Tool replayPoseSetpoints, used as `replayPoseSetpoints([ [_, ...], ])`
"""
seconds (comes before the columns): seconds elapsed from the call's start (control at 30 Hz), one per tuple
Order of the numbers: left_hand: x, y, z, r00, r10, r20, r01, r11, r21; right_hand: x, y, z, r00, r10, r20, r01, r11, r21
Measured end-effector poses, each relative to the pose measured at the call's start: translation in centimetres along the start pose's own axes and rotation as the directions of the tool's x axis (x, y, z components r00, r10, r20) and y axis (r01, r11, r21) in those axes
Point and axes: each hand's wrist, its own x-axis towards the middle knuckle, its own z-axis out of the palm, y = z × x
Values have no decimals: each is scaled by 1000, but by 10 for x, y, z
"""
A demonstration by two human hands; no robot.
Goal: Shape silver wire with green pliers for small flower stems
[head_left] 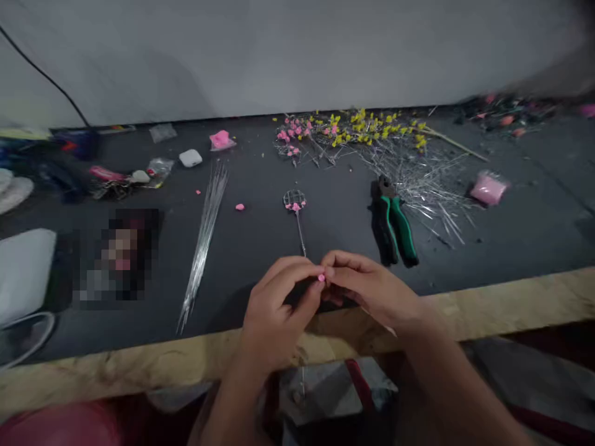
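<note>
Between the fingertips of both hands is a small pink piece of clay [321, 278], close to the table's front edge. My left hand [281, 303] pinches it from the left with thumb and forefinger. From the other side my right hand [365, 285] presses on it, its lower fingers partly hidden. Just beyond the hands lies a small wire racket [294, 201] with a round mesh head, pink bits on it and a twisted handle pointing toward me. A little pink lump [240, 207] rests on the dark table to its left.
Green-and-black pliers [394, 226] lie right of my hands, by a heap of loose wires [427, 179]. Yellow and pink wire flowers [353, 129] spread along the back. A wire bundle [204, 244] lies left; pink clay packs [489, 188] and a white case [190, 158] sit farther out.
</note>
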Motion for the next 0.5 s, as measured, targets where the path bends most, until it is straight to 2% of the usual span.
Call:
replayPoseSetpoints([
  [0.5,-1,-8,3,996,4,-84,0,999,48,6,-2,6,1000,-10,-4,11,998,62],
])
